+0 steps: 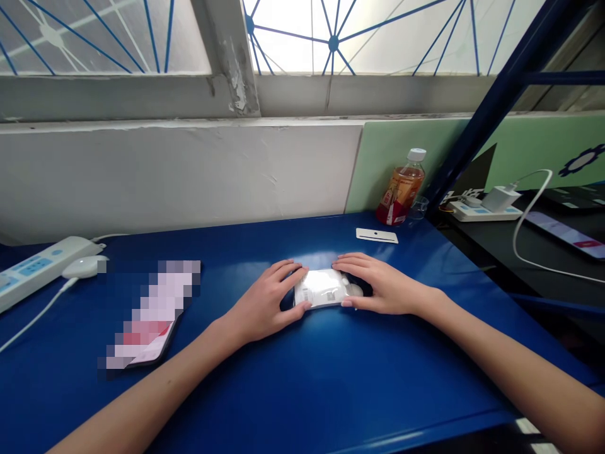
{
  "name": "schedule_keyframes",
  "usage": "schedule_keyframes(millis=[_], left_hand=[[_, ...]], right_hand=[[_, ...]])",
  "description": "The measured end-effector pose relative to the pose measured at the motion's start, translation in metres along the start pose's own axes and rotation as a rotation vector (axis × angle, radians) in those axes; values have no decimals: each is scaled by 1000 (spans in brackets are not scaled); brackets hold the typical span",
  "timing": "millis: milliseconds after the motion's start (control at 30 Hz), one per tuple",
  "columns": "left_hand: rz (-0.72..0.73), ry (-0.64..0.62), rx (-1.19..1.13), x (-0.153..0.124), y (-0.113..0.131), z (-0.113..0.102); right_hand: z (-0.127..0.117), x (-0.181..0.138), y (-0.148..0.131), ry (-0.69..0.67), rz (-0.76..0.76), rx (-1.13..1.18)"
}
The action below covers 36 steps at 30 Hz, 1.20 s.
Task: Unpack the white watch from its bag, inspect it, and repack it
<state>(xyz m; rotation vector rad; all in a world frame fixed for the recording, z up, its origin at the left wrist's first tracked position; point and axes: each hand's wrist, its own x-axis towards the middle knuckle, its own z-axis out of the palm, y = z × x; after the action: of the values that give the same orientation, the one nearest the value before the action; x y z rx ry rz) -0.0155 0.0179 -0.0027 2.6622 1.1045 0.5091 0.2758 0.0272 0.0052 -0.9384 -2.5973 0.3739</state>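
Observation:
A small white packet (321, 287) in shiny clear wrapping lies on the blue tabletop (331, 378), with dark printed marks on its top. Its exact kind cannot be made out. My left hand (269, 299) grips the left end, thumb at the near edge and fingers at the far edge. At the right end, my right hand (385, 287) holds it the same way, fingers curved over the far corner and thumb by the near one. Part of the wrapping bulges out between the right thumb and fingers.
Left of my arm lies a partly blurred phone (155, 315), near a white power strip (45, 265) and a plugged-in charger (82, 266). A drink bottle (401, 189) stands by the wall behind a white card (377, 236). A blue metal post (482, 120) rises at the right.

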Motion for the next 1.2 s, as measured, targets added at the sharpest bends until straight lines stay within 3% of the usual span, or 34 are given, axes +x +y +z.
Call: schedule_keyframes(millis=[1200], left_hand=[[-96, 4, 7, 0, -2, 2]], right_hand=[[-2, -2, 2, 17, 59, -46]])
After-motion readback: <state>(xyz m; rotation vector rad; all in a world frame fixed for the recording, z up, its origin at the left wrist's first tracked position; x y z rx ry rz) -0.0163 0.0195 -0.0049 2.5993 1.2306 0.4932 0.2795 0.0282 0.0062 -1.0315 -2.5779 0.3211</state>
